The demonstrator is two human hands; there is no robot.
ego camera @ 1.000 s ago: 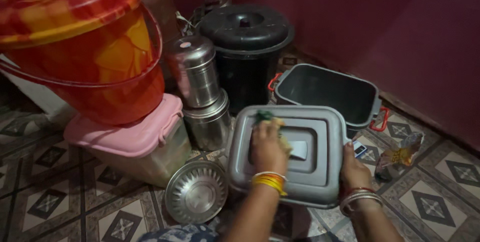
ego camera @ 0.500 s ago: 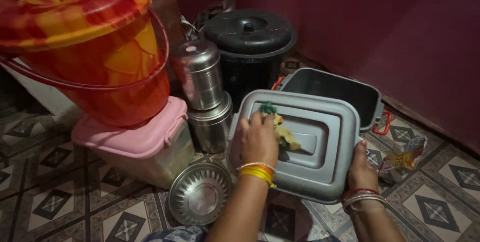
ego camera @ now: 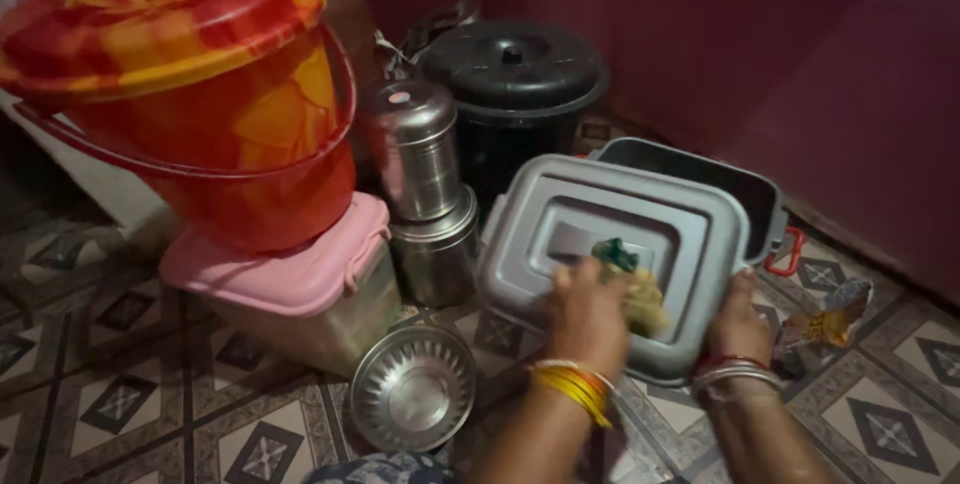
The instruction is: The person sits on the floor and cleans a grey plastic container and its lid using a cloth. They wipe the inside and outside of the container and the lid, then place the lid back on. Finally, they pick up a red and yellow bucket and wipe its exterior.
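Grey lid point(ego camera: 640, 234): tilted, its near edge low over the tiled floor point(ego camera: 120, 404), its far edge against the open grey box point(ego camera: 700, 179) behind it.

Left hand point(ego camera: 585, 314): on the lid's recessed top, fingers clenched on a yellow-green cloth point(ego camera: 635, 289) and pressing it to the lid. The hand is blurred.

Right hand point(ego camera: 740, 324): at the lid's near right corner, fingers grasping the rim from below to steady it.

Surroundings, referenced to the lid:
- Left, just beside: two stacked steel canisters point(ego camera: 425, 194).
- Further left: a pink-lidded container point(ego camera: 290, 284) carrying an orange bucket point(ego camera: 190, 94).
- Near left, on the floor: a round steel lid point(ego camera: 412, 399).
- Behind: a black bin point(ego camera: 515, 94).
- Right: a crumpled wrapper point(ego camera: 830, 319).

Step in hand, by judgement: wiping the lid's top, with the cloth in the central recess. The next stroke would call for firm support from the right hand and cloth pressure carried into the recess corners and the raised border.
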